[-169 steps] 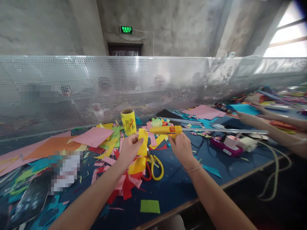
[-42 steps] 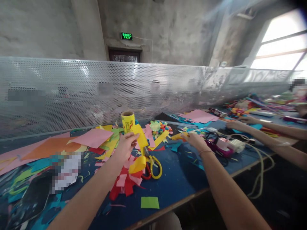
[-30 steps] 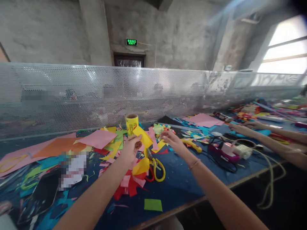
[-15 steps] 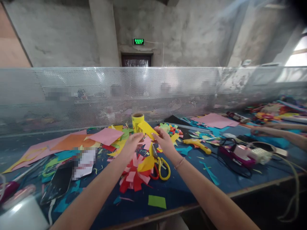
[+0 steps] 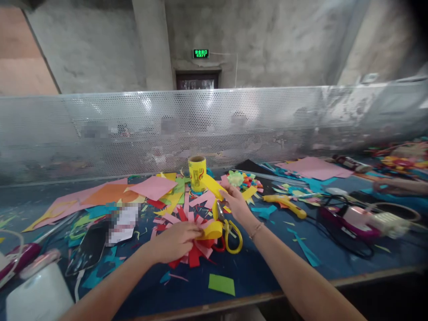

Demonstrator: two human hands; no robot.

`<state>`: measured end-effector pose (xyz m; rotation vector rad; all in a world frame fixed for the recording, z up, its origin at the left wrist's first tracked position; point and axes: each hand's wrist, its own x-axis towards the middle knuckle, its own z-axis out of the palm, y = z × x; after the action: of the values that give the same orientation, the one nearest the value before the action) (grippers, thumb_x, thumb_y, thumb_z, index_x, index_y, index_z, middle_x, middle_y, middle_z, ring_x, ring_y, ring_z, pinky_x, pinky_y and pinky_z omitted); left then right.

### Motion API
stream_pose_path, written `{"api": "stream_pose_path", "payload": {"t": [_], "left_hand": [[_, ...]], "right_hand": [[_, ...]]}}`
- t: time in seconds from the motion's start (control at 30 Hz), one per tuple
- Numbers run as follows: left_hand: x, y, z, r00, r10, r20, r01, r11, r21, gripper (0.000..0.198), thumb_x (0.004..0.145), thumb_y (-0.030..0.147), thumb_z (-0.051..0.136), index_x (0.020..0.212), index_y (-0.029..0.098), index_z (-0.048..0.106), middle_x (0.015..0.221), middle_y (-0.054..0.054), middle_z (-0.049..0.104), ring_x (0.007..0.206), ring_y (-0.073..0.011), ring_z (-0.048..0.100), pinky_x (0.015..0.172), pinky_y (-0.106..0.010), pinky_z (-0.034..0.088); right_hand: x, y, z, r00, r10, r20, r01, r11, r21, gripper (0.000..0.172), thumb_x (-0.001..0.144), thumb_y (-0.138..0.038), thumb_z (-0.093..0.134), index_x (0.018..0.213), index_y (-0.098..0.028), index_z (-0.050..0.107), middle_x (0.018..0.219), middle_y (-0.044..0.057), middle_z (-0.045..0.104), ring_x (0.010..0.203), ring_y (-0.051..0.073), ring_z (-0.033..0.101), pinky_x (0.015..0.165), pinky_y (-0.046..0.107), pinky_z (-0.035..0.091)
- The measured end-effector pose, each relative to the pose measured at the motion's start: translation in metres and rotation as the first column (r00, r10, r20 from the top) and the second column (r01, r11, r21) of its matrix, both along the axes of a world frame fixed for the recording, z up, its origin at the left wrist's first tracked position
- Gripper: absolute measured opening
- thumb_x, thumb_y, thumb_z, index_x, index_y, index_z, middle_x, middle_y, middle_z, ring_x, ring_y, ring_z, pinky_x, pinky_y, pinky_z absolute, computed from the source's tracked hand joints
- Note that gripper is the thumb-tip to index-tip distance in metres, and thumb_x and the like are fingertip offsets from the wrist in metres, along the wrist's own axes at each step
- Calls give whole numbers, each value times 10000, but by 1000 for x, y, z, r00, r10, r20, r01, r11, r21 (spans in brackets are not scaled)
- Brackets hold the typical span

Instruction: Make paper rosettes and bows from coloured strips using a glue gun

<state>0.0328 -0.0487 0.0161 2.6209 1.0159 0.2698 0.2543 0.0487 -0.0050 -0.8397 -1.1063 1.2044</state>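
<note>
L hand [image 5: 175, 240] lower now; yellow strip [image 5: 210, 231] curled

Lit softly and evenly, with faint shadows on the bench [image 5: 267, 272] and bright glare patches on the screen [image 5: 147, 104]. Bowed at the edges by a wide lens, darkened top right, smeared far right; sharpest about the left hand [image 5: 177, 240] and right hand [image 5: 236, 203].

Bare grey concrete wall [image 5: 274, 40] with a square pillar [image 5: 152, 44]. Lit green exit sign [image 5: 200, 53] above a dark doorway [image 5: 198, 81]. In front, a long perforated metal screen [image 5: 301, 120] backing a blue-topped bench [image 5: 267, 272].
</note>
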Motion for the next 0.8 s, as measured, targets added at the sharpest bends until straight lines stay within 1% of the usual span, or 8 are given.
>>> {"api": "stream_pose_path", "payload": {"t": [0.07,0.2,0.37,0.43,0.53,0.6,0.7,0.8], "left_hand": [[5,-1,1,999,-18,-39,19,999,26,474,775,85,415,1194,192,609,1294,-74,588,1205,-222,512,1059,-390,356],[12,-5,6,993,-38,-113,46,997,66,441,818,122,405,1205,220,591,1239,-63,620,1122,-229,562,993,-387,407],[25,-13,0,977,0,-214,33,988,150,374,846,222,435,1183,210,597,1182,-93,629,1082,-268,562,968,-444,399],[30,-16,0,966,23,-259,23,984,175,350,847,252,441,1146,197,615,1151,-107,632,1066,-284,559,964,-471,389],[35,-15,4,950,26,-311,26,987,161,310,855,265,427,1037,176,660,1070,-118,654,1001,-295,579,936,-499,396],[34,-13,7,954,2,-300,40,990,133,311,864,257,413,1017,174,671,1081,-123,650,995,-293,584,934,-492,400],[22,-8,12,982,-25,-189,39,997,68,360,897,249,372,1132,182,636,1276,-134,551,1126,-275,537,990,-439,383],[-1,-7,13,999,-26,-31,25,999,-25,453,932,367,358,1354,233,457,1414,-114,420,1277,-245,423,1055,-390,337]], "right_hand": [[1,-1,0,1000,-2,4,2,1000,-1,455,521,-497,786,823,-216,594,823,-6,611,720,134,569,589,255,506],[2,-2,0,999,14,31,-15,1000,9,424,556,-493,768,823,-219,585,811,-7,614,707,134,575,584,253,499],[3,-2,0,998,24,63,-26,999,28,399,576,-484,757,832,-224,596,827,-1,627,715,142,588,595,260,504],[3,-2,0,997,19,75,-21,999,35,400,575,-488,754,834,-226,598,823,1,628,712,144,590,591,261,505],[3,-2,1,997,11,78,-14,999,33,406,560,-496,757,811,-222,595,793,-7,618,695,137,583,579,254,500],[3,-2,1,997,8,73,-10,1000,27,412,551,-500,758,803,-220,593,794,-13,615,695,132,577,580,252,499],[4,-2,2,998,-1,61,0,1000,13,429,532,-496,769,812,-219,597,806,-9,619,708,134,577,600,263,504],[6,-2,3,998,-27,59,26,1000,6,428,521,-496,776,804,-225,604,817,2,626,729,150,586,620,281,512]]}}
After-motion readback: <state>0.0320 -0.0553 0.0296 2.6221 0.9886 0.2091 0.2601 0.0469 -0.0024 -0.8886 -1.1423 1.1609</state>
